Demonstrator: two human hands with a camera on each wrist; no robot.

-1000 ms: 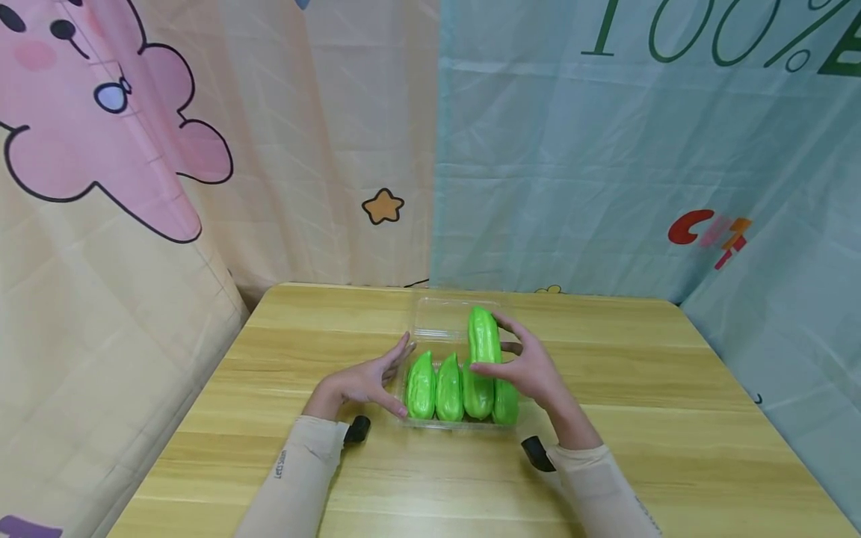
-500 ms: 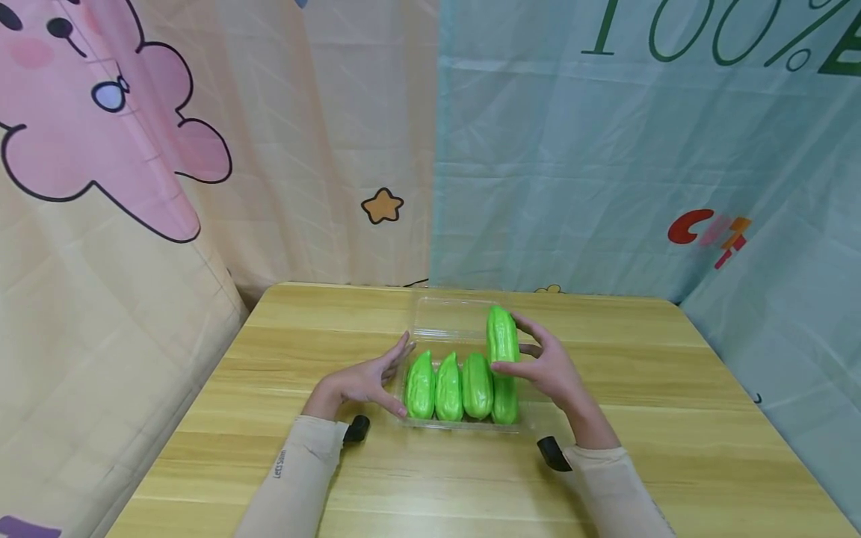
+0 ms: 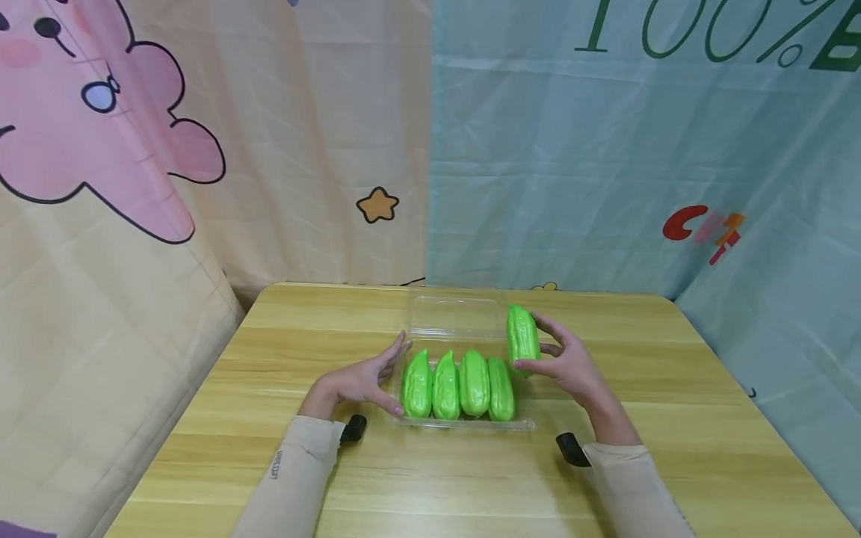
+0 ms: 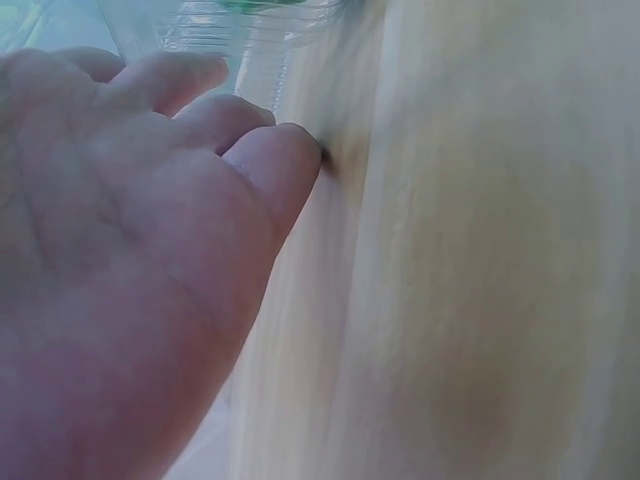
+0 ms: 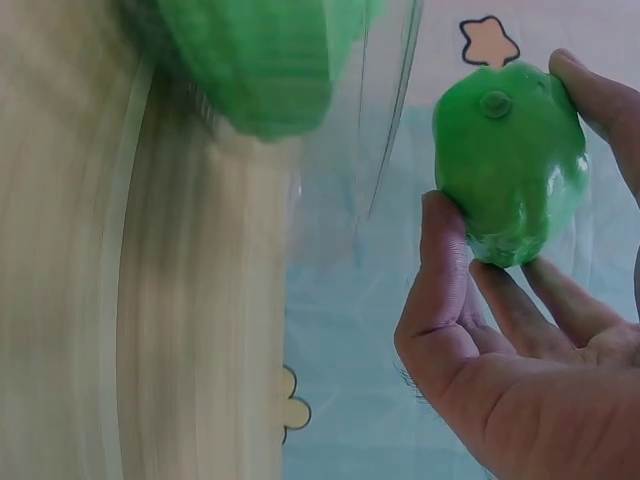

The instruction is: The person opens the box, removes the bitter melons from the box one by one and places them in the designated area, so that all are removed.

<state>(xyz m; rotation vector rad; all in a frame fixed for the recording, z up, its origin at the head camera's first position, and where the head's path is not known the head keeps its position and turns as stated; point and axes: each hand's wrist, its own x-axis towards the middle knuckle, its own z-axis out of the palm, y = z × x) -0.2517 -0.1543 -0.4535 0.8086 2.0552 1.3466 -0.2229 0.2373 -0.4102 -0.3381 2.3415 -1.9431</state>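
Observation:
My right hand (image 3: 558, 362) holds a glossy green bitter melon (image 3: 522, 335) upright between thumb and fingers, raised just beyond the box's right end. In the right wrist view the held bitter melon shows its blunt stem end. Several more bitter melons (image 3: 474, 383) stand side by side in a clear plastic box (image 3: 464, 424), whose hinged lid (image 3: 456, 314) lies open behind it. My left hand (image 3: 363, 381) rests with spread fingers along the box's left side, its thumb at the near corner. In the left wrist view, its fingers (image 4: 280, 165) lie beside the clear plastic.
The box stands on a light wood table (image 3: 323, 486), near its middle. Printed curtains (image 3: 323, 149) hang behind and along both sides. A dark wrist mount (image 3: 573, 450) sits at each cuff.
My right hand has carried the bitter melon rightward, from over the box's right half to beyond its right end. The left hand stays at the box. The view has shifted slightly.

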